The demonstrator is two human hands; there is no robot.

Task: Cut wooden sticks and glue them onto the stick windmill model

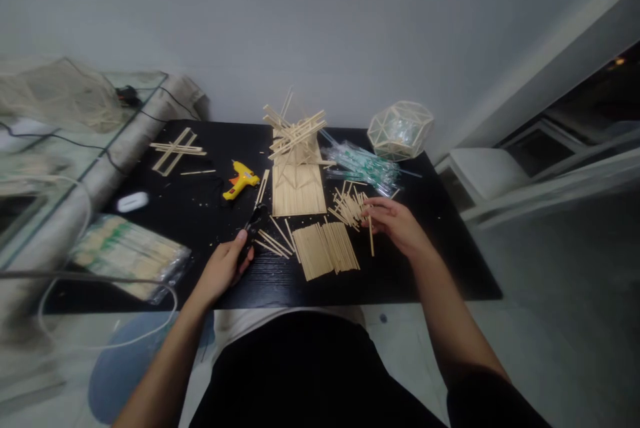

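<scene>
My left hand is closed around a dark tool that looks like black-handled pliers, tilted up and away from me. Just past its tip lie thin wooden sticks, and more loose sticks are beside it. Between the thumb and fingers of my right hand is a short wooden stick, pointing down toward the table. That hand is at the edge of a messy pile of short sticks. A flat row of cut sticks lies between my hands.
Beyond my hands stands a wooden stick structure. A yellow glue gun, crossed sticks, a white case and a bagged stick pack lie left. Plastic wrappers and a faceted stick frame are back right.
</scene>
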